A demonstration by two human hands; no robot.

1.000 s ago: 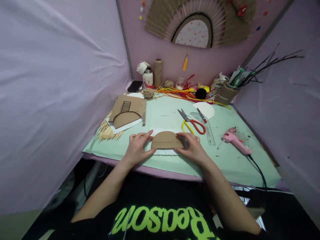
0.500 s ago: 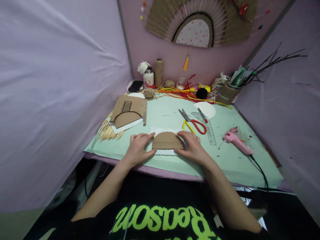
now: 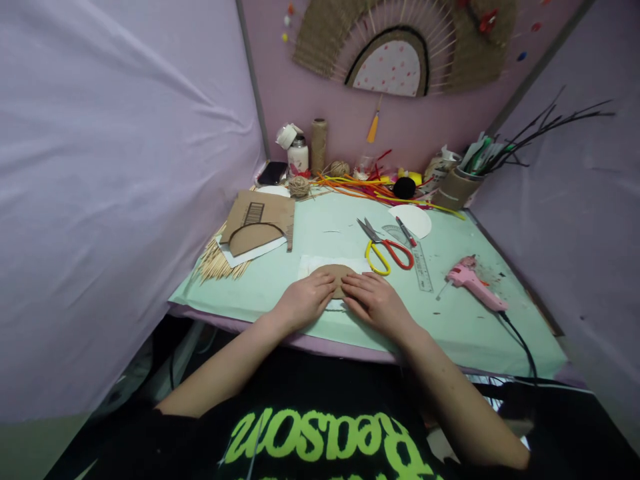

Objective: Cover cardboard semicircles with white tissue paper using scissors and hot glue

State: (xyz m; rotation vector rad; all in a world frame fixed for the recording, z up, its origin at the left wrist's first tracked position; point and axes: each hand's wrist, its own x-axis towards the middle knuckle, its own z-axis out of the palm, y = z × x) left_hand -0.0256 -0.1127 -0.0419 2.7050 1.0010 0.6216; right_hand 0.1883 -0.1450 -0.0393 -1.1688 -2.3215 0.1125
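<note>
A brown cardboard half-circle (image 3: 339, 272) lies on a piece of white cloth or paper (image 3: 311, 263) near the table's front edge. My left hand (image 3: 309, 299) rests flat over its left part, fingers stretched out. Over the right part lies my right hand (image 3: 373, 298), also flat, its fingertips close to those of the left. Between them only the middle and top of the cardboard show; its ends are covered. Just beyond my right hand are scissors (image 3: 383, 248) with one yellow and one red handle, blades apart.
A pink glue gun (image 3: 475, 283) with a black cord lies at right. A clear ruler (image 3: 424, 267), a marker (image 3: 405, 231) and a white paper piece (image 3: 414, 219) are behind the scissors. Left are cardboard pieces (image 3: 270, 207) over wooden sticks (image 3: 220, 263). Pipe cleaners (image 3: 355, 188) line the back.
Both hands have moved from gripping the half-circle's two ends to lying flat on top, closer together. The cardboard and the white piece stay in about the same place.
</note>
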